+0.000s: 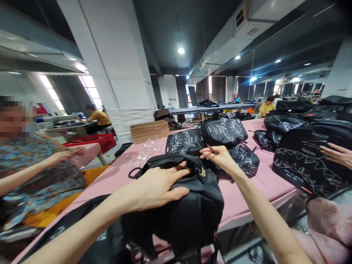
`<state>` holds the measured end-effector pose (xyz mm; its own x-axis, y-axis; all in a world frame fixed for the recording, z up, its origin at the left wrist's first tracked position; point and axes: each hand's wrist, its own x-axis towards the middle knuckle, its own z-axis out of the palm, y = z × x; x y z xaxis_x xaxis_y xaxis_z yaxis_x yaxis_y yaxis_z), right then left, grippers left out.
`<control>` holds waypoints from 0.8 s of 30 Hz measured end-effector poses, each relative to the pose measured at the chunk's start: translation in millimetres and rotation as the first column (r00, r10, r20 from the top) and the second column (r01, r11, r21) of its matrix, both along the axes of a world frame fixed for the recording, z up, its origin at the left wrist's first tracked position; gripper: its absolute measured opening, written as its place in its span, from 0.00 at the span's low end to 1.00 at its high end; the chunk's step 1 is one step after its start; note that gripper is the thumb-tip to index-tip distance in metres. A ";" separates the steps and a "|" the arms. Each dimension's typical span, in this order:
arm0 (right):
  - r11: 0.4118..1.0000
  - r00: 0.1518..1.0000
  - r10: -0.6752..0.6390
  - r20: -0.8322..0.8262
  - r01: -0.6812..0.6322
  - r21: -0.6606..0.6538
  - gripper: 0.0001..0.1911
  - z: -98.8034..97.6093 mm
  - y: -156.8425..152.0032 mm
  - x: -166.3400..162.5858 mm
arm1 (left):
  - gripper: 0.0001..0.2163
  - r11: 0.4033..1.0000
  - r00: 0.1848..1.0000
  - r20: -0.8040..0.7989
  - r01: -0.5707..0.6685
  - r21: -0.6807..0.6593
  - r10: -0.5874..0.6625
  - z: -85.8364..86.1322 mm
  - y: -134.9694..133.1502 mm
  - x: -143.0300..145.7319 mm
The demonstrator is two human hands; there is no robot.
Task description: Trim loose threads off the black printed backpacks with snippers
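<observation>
A black backpack (192,209) stands at the near edge of the pink-covered table with its top opening unzipped. My left hand (159,187) holds the backpack at that opening, fingers reaching over the rim and inside, thumb against the outer fabric. Just right of the opening, my right hand (220,156) is closed in a pinch on a thin dark tool (211,148), whose kind I cannot make out. A gold-coloured zipper pull (202,172) lies below the right hand. The inside of the bag is mostly hidden.
Several printed black backpacks (224,132) lie beyond on the pink table (264,183). Clear plastic wrap (145,150) and a cardboard box (150,131) are at the left. A co-worker's hand (337,154) touches a bag (305,157) at right; another person (41,176) works at left.
</observation>
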<state>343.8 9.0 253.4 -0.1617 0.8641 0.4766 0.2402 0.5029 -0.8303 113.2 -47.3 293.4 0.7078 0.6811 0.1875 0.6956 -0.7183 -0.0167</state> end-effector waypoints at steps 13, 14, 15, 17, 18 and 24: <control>0.884 0.749 0.423 0.510 -0.465 -0.051 0.14 55.4 9.8 -49.0 | 0.22 0.886 0.997 0.079 -0.041 0.461 0.005 -36.0 -18.2 1.3; 0.901 0.753 0.372 0.543 -0.434 -0.015 0.12 53.8 8.5 -52.8 | 0.20 0.820 0.990 0.126 -0.021 0.572 -0.063 -41.1 -19.7 1.0; 0.923 0.765 0.298 0.570 -0.382 0.031 0.09 51.3 7.8 -57.0 | 0.18 0.756 0.978 0.164 -0.009 0.654 -0.130 -46.0 -21.4 0.6; 0.961 0.788 0.119 0.605 -0.244 0.129 0.10 45.0 8.9 -65.5 | 0.17 0.714 0.951 0.228 -0.012 0.700 -0.207 -53.4 -25.7 -0.6; 0.971 0.792 0.040 0.609 -0.175 0.164 0.13 41.6 11.1 -69.1 | 0.16 0.747 0.944 0.257 -0.018 0.665 -0.206 -55.6 -28.2 -1.4; 0.993 0.844 -0.043 0.535 -0.023 0.116 0.16 26.9 31.8 -74.8 | 0.19 0.996 0.995 0.061 -0.085 0.017 0.083 -41.9 -42.3 -4.6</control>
